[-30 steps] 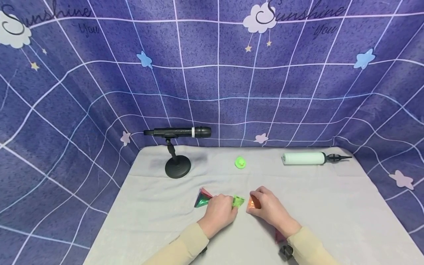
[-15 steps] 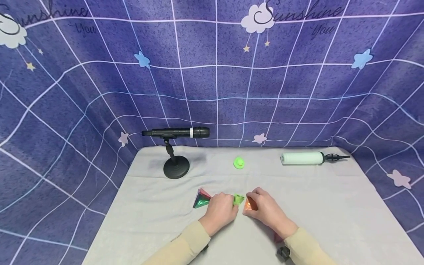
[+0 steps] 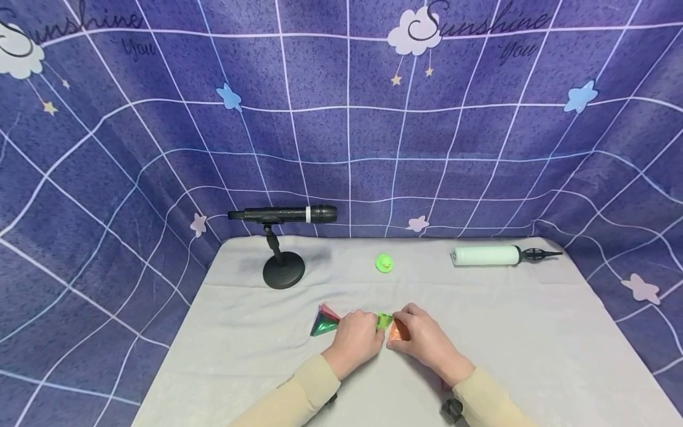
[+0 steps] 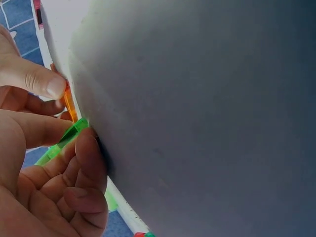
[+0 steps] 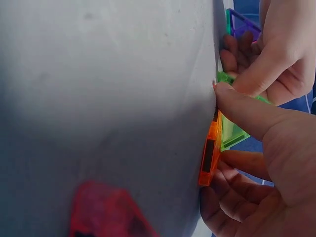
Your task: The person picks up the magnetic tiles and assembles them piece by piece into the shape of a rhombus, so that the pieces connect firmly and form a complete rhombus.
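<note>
My left hand pinches a translucent light-green magnetic tile between thumb and fingers, low over the white cloth. In my right hand is an orange magnetic tile, held by thumb and fingertips. The orange tile's edge meets the green tile's right end in the head view. Dark magnets show in the orange tile's rim in the right wrist view. Left of my left hand, dark-green and pink tiles stick out, partly hidden by it. A red tile lies below my right wrist.
A black microphone on a round-based stand stands at the back left. Behind the hands sits a small green rubber duck. A pale-green hand pump lies back right. Blue patterned curtain surrounds the table.
My right hand has moved left with the orange tile, closing the gap to the green tile. The left hand has stayed nearly still. The head view has shifted slightly.
</note>
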{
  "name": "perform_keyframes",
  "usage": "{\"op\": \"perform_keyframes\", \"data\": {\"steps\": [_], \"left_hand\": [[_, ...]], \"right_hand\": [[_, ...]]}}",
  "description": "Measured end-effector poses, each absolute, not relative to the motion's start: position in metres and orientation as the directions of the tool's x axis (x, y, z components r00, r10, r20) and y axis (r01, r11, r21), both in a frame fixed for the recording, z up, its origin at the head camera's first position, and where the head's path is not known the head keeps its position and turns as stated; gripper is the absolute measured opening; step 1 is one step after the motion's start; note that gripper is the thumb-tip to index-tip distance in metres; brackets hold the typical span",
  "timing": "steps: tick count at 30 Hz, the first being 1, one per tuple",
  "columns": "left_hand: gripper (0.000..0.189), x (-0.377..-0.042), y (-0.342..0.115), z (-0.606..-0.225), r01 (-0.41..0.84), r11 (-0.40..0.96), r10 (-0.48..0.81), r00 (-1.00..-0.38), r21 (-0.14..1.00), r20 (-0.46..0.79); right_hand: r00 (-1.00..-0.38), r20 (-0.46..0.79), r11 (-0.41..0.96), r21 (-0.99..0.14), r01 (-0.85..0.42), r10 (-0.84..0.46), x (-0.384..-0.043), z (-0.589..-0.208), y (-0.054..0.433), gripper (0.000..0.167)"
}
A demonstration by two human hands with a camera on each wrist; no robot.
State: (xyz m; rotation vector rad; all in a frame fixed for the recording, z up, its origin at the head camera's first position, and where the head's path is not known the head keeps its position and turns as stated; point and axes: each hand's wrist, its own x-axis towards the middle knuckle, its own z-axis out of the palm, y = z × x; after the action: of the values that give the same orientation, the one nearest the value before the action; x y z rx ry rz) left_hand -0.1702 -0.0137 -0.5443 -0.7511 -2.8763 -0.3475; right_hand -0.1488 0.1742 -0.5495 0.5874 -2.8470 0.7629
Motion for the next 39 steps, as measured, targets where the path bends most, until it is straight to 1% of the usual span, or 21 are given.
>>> {"op": "perform_keyframes", "data": {"steps": [11,17,23,35,39], "left_hand": [[0.041,-0.169,-0.013,-0.546,0.508,0.842,0.471,-0.857,0.181,0.211],[0.036,-0.169,-0.010,-0.545,0.513,0.841,0.478,-0.854,0.171,0.206],[0.030,-0.166,-0.008,-0.544,0.520,0.839,0.489,-0.850,0.160,0.196],[0.026,-0.162,-0.004,-0.541,0.550,0.826,0.521,-0.828,0.125,0.206],[0.024,-0.162,-0.004,-0.542,0.558,0.819,0.528,-0.824,0.136,0.204]], "right_hand": [[-0.911,0.242,0.793,-0.450,-0.411,-0.334,-0.150,-0.552,0.170,0.060],[-0.914,0.241,0.792,-0.457,-0.405,-0.328,-0.151,-0.552,0.170,0.062],[-0.913,0.232,0.787,-0.463,-0.408,-0.337,-0.151,-0.550,0.171,0.062],[-0.902,0.173,0.772,-0.468,-0.430,-0.396,-0.152,-0.540,0.178,0.061],[-0.901,0.171,0.773,-0.466,-0.430,-0.399,-0.152,-0.539,0.178,0.061]]}}
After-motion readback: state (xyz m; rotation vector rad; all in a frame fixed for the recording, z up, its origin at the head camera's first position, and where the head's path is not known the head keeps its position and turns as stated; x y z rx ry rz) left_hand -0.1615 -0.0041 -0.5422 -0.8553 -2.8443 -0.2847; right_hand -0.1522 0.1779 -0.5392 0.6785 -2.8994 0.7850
